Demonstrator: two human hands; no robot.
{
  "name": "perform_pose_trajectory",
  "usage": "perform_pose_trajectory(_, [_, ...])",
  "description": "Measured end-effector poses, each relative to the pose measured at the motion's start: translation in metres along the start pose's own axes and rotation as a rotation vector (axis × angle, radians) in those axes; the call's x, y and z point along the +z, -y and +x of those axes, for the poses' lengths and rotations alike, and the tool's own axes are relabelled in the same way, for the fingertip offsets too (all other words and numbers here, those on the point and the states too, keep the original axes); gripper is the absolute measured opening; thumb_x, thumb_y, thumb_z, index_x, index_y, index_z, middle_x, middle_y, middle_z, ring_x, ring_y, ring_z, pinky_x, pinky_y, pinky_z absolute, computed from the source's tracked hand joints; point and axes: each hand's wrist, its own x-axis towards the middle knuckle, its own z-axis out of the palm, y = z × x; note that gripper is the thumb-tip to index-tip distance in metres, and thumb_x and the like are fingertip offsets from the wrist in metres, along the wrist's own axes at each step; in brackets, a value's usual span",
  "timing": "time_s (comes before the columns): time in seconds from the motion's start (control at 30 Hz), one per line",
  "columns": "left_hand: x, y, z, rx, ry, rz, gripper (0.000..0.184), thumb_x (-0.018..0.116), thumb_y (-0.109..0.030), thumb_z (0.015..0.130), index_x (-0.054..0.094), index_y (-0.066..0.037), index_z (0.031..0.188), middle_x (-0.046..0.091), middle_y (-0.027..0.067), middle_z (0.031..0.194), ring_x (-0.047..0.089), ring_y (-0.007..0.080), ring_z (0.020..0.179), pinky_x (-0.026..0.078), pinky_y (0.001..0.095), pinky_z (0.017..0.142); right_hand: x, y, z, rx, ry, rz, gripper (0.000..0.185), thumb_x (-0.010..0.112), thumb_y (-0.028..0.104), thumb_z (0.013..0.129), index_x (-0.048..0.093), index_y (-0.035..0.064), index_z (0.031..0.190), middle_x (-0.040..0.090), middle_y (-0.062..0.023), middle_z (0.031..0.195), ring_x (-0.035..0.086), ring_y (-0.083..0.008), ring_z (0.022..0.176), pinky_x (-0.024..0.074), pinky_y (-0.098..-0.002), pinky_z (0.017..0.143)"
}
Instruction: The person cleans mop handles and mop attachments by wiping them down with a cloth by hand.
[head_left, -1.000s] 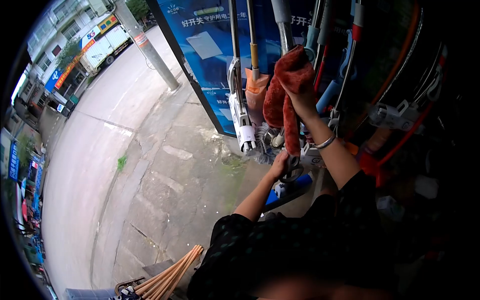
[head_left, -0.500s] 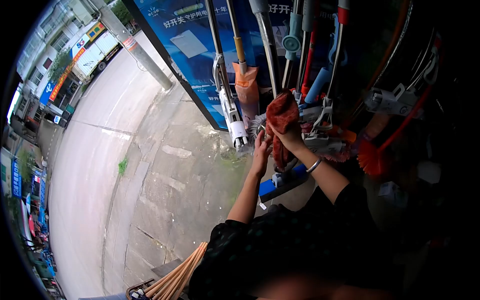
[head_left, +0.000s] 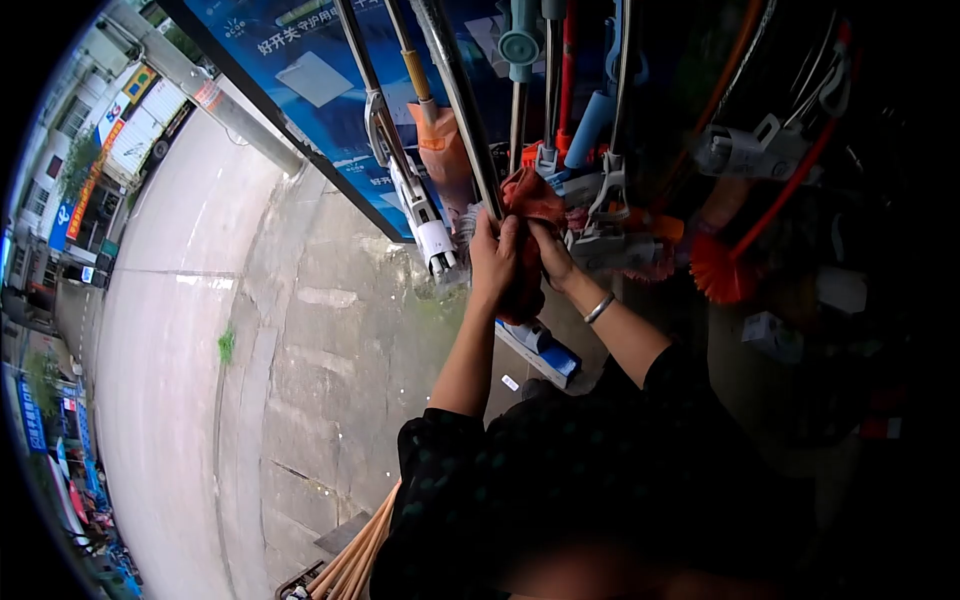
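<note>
My left hand (head_left: 495,262) is closed around the lower part of a shiny metal mop pole (head_left: 462,100), its thumb lying along the pole beside the cloth. A crumpled reddish-brown cloth (head_left: 533,196) is gripped in my right hand (head_left: 553,258), right against the left one, and part of the cloth hangs below the hands. A silver bangle circles the right wrist. Beneath the hands a flat mop head (head_left: 555,362) with a blue edge rests tilted near the ground. How it joins the pole is hidden by the hands and cloth.
A white-headed mop (head_left: 432,235) and an orange-wrapped brush (head_left: 440,150) lean on a blue printed panel (head_left: 310,80). More handles and a red broom (head_left: 722,268) stand to the right in shadow. Wooden sticks (head_left: 362,545) lie below; a road (head_left: 165,380) runs on the left.
My left hand has gone from loosely spread fingers to a grip on the pole. The cloth sits lower on the pole, and the blue mop head has swung to a different angle. The view has shifted.
</note>
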Motion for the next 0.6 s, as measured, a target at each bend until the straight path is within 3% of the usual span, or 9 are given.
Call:
perform_pose_trajectory(0.07, [-0.004, -0.009, -0.001, -0.030, 0.094, -0.150, 0.015, 0.050, -0.017, 0.092, 0.050, -0.003, 0.099, 0.053, 0.0022, 0.081, 0.047, 0.0090, 0.073, 0.041, 0.0229, 0.069, -0.012, -0.011, -0.005, 0.013, 0.005, -0.062, 0.048, 0.050, 0.037, 0.090, 0.047, 0.0038, 0.124, 0.053, -0.0060, 0.117, 0.048, -0.0140, 0.107, 0.0364, -0.0268, 0.093])
perform_pose_trajectory(0.13, [-0.005, -0.005, -0.001, -0.072, 0.109, -0.203, 0.017, 0.049, -0.021, 0.094, 0.046, -0.005, 0.089, 0.047, -0.0006, 0.069, 0.044, 0.0073, 0.062, 0.039, 0.0215, 0.057, -0.031, -0.029, -0.019, 0.277, 0.091, -0.432, 0.054, 0.052, 0.040, 0.087, 0.047, -0.0003, 0.123, 0.054, -0.0109, 0.115, 0.049, -0.0165, 0.107, 0.0370, -0.0282, 0.093])
perform_pose_trajectory(0.17, [-0.005, -0.002, -0.003, -0.060, 0.091, -0.184, 0.018, 0.049, -0.022, 0.094, 0.046, -0.005, 0.088, 0.046, -0.0010, 0.068, 0.043, 0.0073, 0.060, 0.038, 0.0215, 0.056, -0.045, -0.054, -0.026, 0.242, 0.077, -0.686, 0.060, 0.054, 0.044, 0.085, 0.047, -0.0032, 0.121, 0.056, -0.0146, 0.113, 0.052, -0.0200, 0.106, 0.0397, -0.0302, 0.090])
perform_pose_trajectory(0.27, [-0.007, 0.007, -0.005, 0.000, 0.090, -0.145, 0.020, 0.048, -0.024, 0.094, 0.043, -0.006, 0.087, 0.043, -0.0020, 0.066, 0.040, 0.0061, 0.058, 0.036, 0.0211, 0.053, -0.055, -0.077, -0.059, 0.627, 0.152, -0.614, 0.064, 0.051, 0.044, 0.087, 0.037, 0.0022, 0.133, 0.050, -0.0123, 0.124, 0.047, -0.0192, 0.112, 0.0359, -0.0313, 0.095])
perform_pose_trajectory(0.3, [-0.006, 0.010, -0.007, -0.011, 0.082, -0.171, 0.021, 0.048, -0.025, 0.094, 0.043, -0.006, 0.087, 0.043, -0.0020, 0.066, 0.040, 0.0062, 0.058, 0.035, 0.0210, 0.053, -0.054, -0.079, -0.060, 0.630, 0.140, -0.609, 0.064, 0.051, 0.044, 0.087, 0.037, 0.0022, 0.133, 0.050, -0.0123, 0.124, 0.047, -0.0192, 0.112, 0.0359, -0.0313, 0.095])
perform_pose_trajectory(0.37, [-0.004, 0.009, -0.010, 0.026, 0.035, -0.136, 0.021, 0.048, -0.025, 0.094, 0.044, -0.006, 0.086, 0.045, -0.0020, 0.067, 0.041, 0.0059, 0.059, 0.036, 0.0205, 0.053, -0.024, -0.061, -0.060, 0.456, 0.004, -0.175, 0.059, 0.046, 0.042, 0.091, 0.036, 0.0040, 0.134, 0.050, -0.0094, 0.123, 0.047, -0.0184, 0.111, 0.0366, -0.0301, 0.095])
perform_pose_trajectory(0.47, [0.000, 0.001, -0.015, 0.062, -0.029, -0.091, 0.022, 0.048, -0.026, 0.094, 0.046, -0.005, 0.089, 0.050, -0.0011, 0.072, 0.045, 0.0066, 0.063, 0.040, 0.0214, 0.058, -0.001, -0.029, -0.035, 0.299, 0.159, 0.302, 0.052, 0.038, 0.038, 0.095, 0.032, 0.0053, 0.135, 0.046, -0.0045, 0.124, 0.044, -0.0127, 0.111, 0.0365, -0.0260, 0.094])
perform_pose_trajectory(0.53, [0.003, 0.000, -0.017, 0.094, -0.047, -0.141, 0.022, 0.048, -0.026, 0.094, 0.046, -0.005, 0.089, 0.050, -0.0016, 0.073, 0.045, 0.0063, 0.064, 0.040, 0.0212, 0.059, -0.002, -0.045, -0.040, 0.087, 0.099, 0.011, 0.051, 0.036, 0.041, 0.095, 0.038, 0.0053, 0.131, 0.048, -0.0051, 0.120, 0.047, -0.0124, 0.106, 0.0390, -0.0261, 0.090])
perform_pose_trajectory(0.6, [-0.001, 0.002, -0.024, 0.044, -0.020, -0.133, 0.021, 0.048, -0.025, 0.094, 0.046, -0.005, 0.089, 0.049, -0.0015, 0.072, 0.045, 0.0060, 0.064, 0.038, 0.0208, 0.058, -0.016, -0.069, -0.060, 0.305, 0.090, -0.411, 0.057, 0.032, 0.045, 0.093, 0.039, 0.0015, 0.128, 0.052, -0.0143, 0.116, 0.049, -0.0227, 0.108, 0.0372, -0.0305, 0.092])
